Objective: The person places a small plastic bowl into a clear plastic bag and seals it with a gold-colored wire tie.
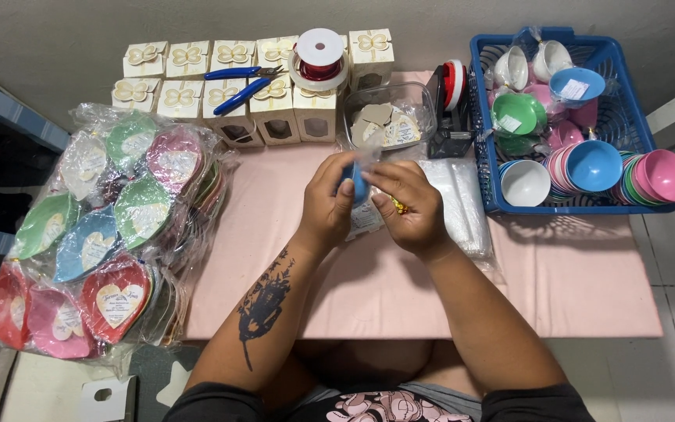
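Blue item: small blue piece (pixel 359 184) pinched between both hands, above the middle of the worktop; exact kind hard to tell.
Left hand: left hand (pixel 327 205) curled closed, thumb and fingers gripping the blue piece from the left; tattooed forearm below.
Right hand: right hand (pixel 410 207) curled closed, fingertips on the blue piece and on a bit of clear film; small gold thing at the knuckles, too small to tell.
Worktop: pink worktop (pixel 572 281), low, bare toward the right front.
Clear bags: flat stack of clear plastic bags (pixel 462 205) just beside the right hand, between it and the basket.
Basket: blue plastic basket (pixel 484 117) at the right rear, holding small cups and saucers in white, pink, green and blue.
Plastic tub: clear tub (pixel 423 98) behind the hands, with beige heart-shaped tags inside.
Tape dispenser: black dispenser (pixel 448 117) with a red-and-white roll, between tub and basket.
Boxes: two rows of cream gift boxes (pixel 185 59) with bow motifs along the rear left.
Pliers: blue-handled pliers (pixel 237 95) lying on top of the boxes.
Ribbon: white spool of red ribbon (pixel 319 59) on the boxes, right of the pliers.
Packed hearts: heart-shaped dishes in clear bags (pixel 111 234), green, blue, pink, red, piled at the left, well apart from the hands.
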